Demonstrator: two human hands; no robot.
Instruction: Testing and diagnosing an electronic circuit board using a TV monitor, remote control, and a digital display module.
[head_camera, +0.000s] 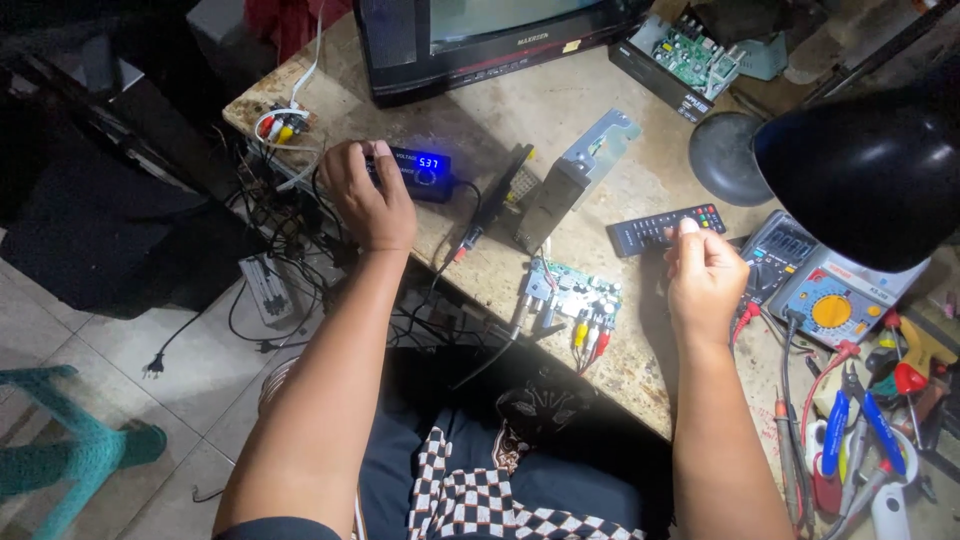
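Cables (285, 125) with coloured plugs lay at the left corner of the stone-topped bench (590, 110). Just to their right, the left hand (368, 195) rested curled on a small black power module (418, 172) with a lit blue display, fingers touching its left end. Further right sat a metal bracket (578, 170) and, near the bench edge, a green circuit board (572, 298). The right hand (703, 275) hovered, loosely closed, its thumb pressing the end of a black remote control (663, 228). Beyond it lay two multimeters (815, 280) and assorted screwdrivers (850, 430).
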